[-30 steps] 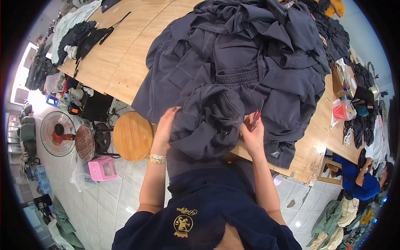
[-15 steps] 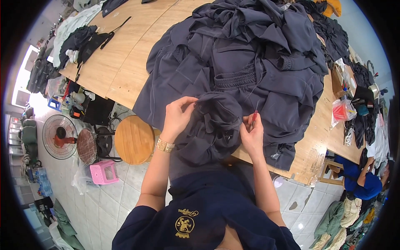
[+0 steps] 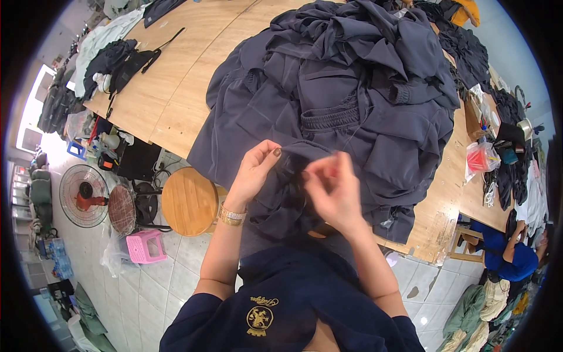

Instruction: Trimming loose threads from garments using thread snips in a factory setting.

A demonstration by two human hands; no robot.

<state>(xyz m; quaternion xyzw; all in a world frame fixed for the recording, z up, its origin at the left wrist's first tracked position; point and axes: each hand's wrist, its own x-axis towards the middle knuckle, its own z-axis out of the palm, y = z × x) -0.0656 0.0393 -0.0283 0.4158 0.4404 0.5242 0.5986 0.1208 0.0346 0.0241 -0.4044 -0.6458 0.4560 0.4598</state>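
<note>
- Navy fabric fills the middle of the view: a dark blue garment (image 3: 293,193) is bunched up at the near edge of the wooden counter (image 3: 176,100), just in front of the person's chest.
- Left hand (image 3: 255,170) has its fingers (image 3: 271,151) closed on a fold at the top of the bunched garment, thumb pressed against the cloth; a gold watch (image 3: 233,215) sits on that wrist.
- Right hand (image 3: 331,188) is just beside the left, its fingers curled and pinching the same garment; the hand is blurred, so the exact grip point cannot be told.
- Behind the hands, a large pile of dark blue clothes (image 3: 352,88) lies heaped on the counter, with an elastic waistband showing near its middle; the held garment touches this pile.
- Left of the counter, on the tiled floor, stands a round wooden stool (image 3: 189,201), with a small pink plastic stool (image 3: 145,246) near it and a floor fan (image 3: 84,195) further left.
- At the far left end of the counter lie a dark bag with straps (image 3: 126,61) and pale cloth.
- Another person in a blue top (image 3: 510,258) sits at the lower right, well apart.
</note>
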